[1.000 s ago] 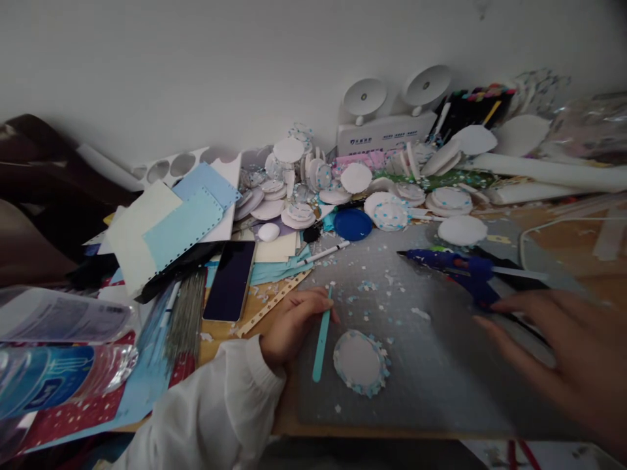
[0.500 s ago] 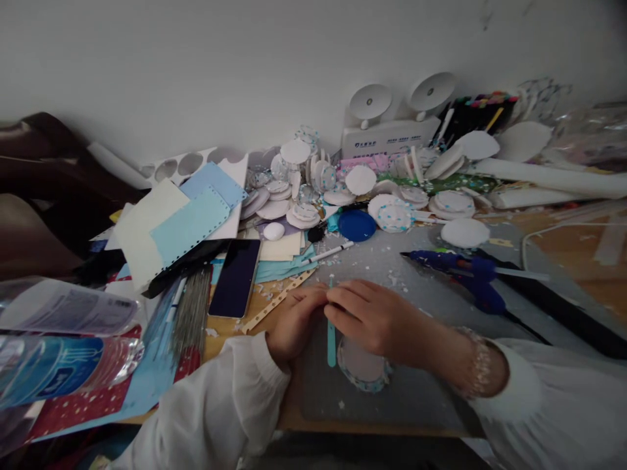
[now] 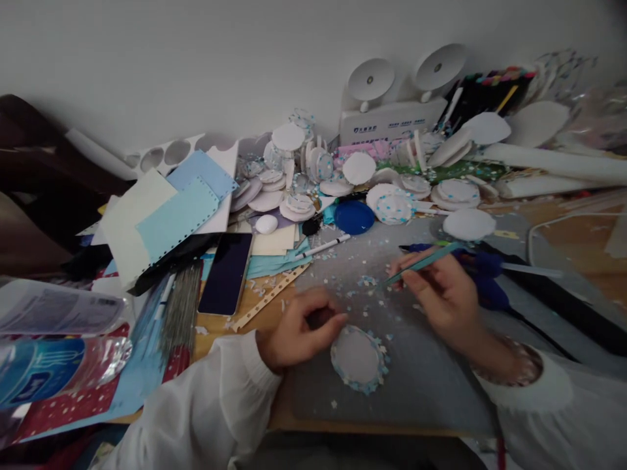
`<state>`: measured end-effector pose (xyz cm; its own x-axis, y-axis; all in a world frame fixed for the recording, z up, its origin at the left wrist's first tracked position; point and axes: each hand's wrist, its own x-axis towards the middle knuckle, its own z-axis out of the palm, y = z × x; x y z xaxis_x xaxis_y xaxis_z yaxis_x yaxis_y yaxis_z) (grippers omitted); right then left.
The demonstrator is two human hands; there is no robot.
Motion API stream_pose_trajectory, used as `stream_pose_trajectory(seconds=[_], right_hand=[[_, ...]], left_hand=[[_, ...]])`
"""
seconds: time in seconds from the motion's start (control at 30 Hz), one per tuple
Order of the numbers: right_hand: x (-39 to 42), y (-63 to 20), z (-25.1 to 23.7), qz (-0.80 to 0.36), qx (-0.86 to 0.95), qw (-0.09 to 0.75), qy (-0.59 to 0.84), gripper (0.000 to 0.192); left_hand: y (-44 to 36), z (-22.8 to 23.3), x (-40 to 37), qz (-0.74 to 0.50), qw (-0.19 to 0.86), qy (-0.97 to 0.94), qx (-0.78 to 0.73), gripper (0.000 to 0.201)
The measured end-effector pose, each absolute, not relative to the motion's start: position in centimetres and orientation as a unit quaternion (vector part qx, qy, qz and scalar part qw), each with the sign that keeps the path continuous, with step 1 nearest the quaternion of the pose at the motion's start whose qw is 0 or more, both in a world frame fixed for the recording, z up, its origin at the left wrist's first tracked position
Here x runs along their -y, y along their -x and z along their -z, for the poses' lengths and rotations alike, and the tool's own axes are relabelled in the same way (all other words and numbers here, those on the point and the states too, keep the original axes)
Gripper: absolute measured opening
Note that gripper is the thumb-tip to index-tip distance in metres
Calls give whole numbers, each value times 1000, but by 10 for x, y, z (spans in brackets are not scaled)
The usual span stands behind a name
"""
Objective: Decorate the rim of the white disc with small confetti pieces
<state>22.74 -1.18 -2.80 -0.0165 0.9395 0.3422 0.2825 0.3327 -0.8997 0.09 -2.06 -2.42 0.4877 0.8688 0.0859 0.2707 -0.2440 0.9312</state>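
Grey mat (image 3: 431, 372): right hand (image 3: 441, 297) pinches teal stick (image 3: 421, 263); left hand (image 3: 298, 329) seemingly curled empty.

Single head-worn view, looking forward and down from close above a grey cutting mat (image 3: 431, 372), facing a plain white wall (image 3: 196, 59) behind cluttered craft materials; no second view
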Motion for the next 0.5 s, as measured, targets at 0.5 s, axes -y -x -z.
stream_pose_trajectory(seconds=[0.5], right_hand=[[29,-216,18,-481,591,442,473,21]], left_hand=[[-1,26,20,-279,393,-813,-326,20]])
